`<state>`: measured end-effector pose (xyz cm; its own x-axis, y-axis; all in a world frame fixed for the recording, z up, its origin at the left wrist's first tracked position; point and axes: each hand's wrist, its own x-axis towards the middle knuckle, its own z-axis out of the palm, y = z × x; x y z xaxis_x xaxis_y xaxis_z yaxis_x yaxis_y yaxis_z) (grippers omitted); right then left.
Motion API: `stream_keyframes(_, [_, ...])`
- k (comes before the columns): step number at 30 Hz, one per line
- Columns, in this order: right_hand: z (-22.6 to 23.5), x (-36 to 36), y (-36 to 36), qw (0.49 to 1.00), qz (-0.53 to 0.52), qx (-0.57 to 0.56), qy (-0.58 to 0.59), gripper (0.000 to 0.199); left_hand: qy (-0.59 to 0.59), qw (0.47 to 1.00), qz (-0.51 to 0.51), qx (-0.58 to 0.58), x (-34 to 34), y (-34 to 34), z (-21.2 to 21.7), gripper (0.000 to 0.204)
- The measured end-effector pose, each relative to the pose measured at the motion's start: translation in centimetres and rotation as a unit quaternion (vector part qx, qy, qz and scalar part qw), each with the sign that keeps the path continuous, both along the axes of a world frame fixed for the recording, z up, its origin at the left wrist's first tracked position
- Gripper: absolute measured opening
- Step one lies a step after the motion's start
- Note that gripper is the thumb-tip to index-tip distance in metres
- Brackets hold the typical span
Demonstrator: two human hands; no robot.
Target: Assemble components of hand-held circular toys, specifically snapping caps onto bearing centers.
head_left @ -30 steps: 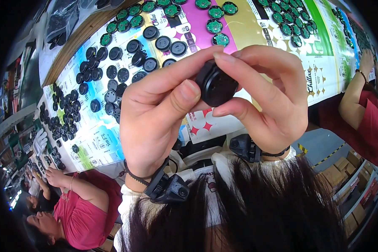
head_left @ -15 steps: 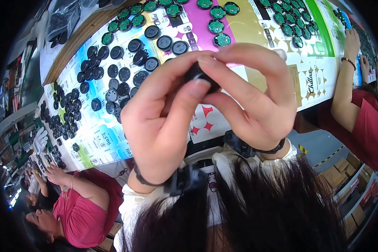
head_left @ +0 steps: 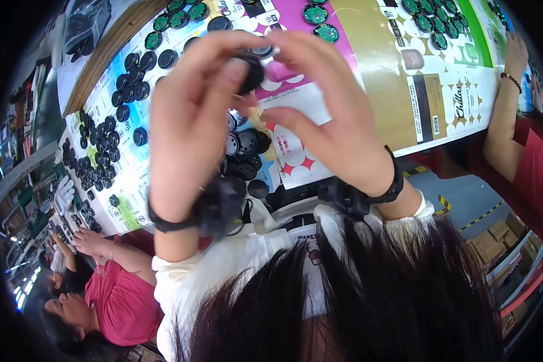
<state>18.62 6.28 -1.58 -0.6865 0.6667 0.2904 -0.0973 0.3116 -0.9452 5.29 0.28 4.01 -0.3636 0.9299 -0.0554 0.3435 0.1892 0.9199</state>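
Note:
My left hand [head_left: 190, 114] pinches a black round plastic housing [head_left: 251, 73] between thumb and fingers, raised above the work table. My right hand [head_left: 338, 108] is just to its right, thumb and fingers apart, holding nothing that I can see. Motion smears the fingertips of both. Below and between the hands lie several loose black discs with holes [head_left: 246, 142]. Past the fingers, green round circuit boards in black housings [head_left: 326, 33] stand on the pink sheet.
More black round parts [head_left: 130, 90] cover the table's left side, beside a wooden rail [head_left: 111, 51]. Further boards [head_left: 438, 40] are grouped at the far right. Co-workers sit on both sides, one with an arm [head_left: 505, 90] over the table at right.
Both hands were together around the black housing. Now they are apart: the left has moved left and away with the housing, while the right has let go and opened.

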Motion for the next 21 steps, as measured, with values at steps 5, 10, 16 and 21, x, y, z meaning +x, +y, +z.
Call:
stream_keyframes(5, [-1.6,-0.4,-2.3,0.969,0.117,0.14,-0.164,0.035,0.133,0.986,-0.061,-0.078,-6.6,2.7,-0.9,0.025])
stream_keyframes(10, [-3.3,-1.8,-3.5,0.951,0.097,0.212,-0.205,0.033,0.429,0.886,-0.137,0.106,-7.8,6.0,-5.0,0.029])
stream_keyframes(16, [-3.5,-2.3,-3.2,0.948,0.089,0.242,-0.188,0.03,0.487,0.842,-0.182,0.141,-6.3,6.5,-7.7,0.036])
stream_keyframes(21, [-3.5,-2.0,-2.4,0.955,0.07,0.235,-0.169,0.021,0.516,0.824,-0.178,0.149,-6.2,5.7,-6.6,0.029])
